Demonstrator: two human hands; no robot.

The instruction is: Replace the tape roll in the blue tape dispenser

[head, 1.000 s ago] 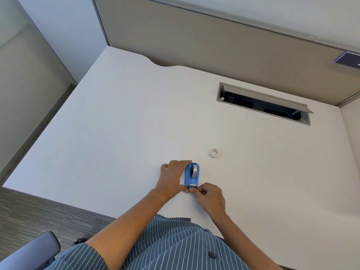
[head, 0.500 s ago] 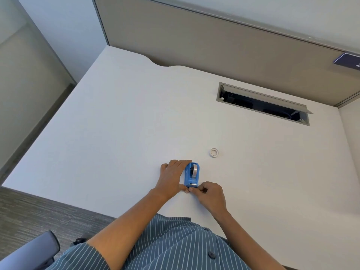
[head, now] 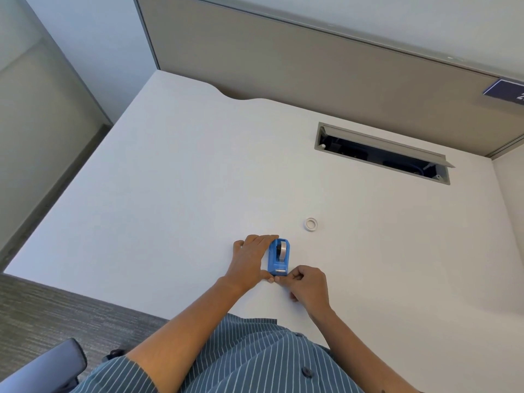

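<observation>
The blue tape dispenser (head: 278,258) stands on the white desk (head: 170,194) near its front edge, with a greyish tape roll (head: 281,251) seated in it. My left hand (head: 251,258) wraps around the dispenser's left side and holds it steady. My right hand (head: 304,282) sits at the dispenser's near end by the cutter, thumb and forefinger pinched together; whether tape is between them is too small to tell. A small white empty tape core (head: 311,224) lies flat on the desk, up and to the right of the dispenser.
An open cable slot (head: 382,153) is cut into the desk at the back right. A grey partition panel (head: 312,66) runs along the far edge. A chair armrest (head: 45,367) shows at the lower left, over grey carpet.
</observation>
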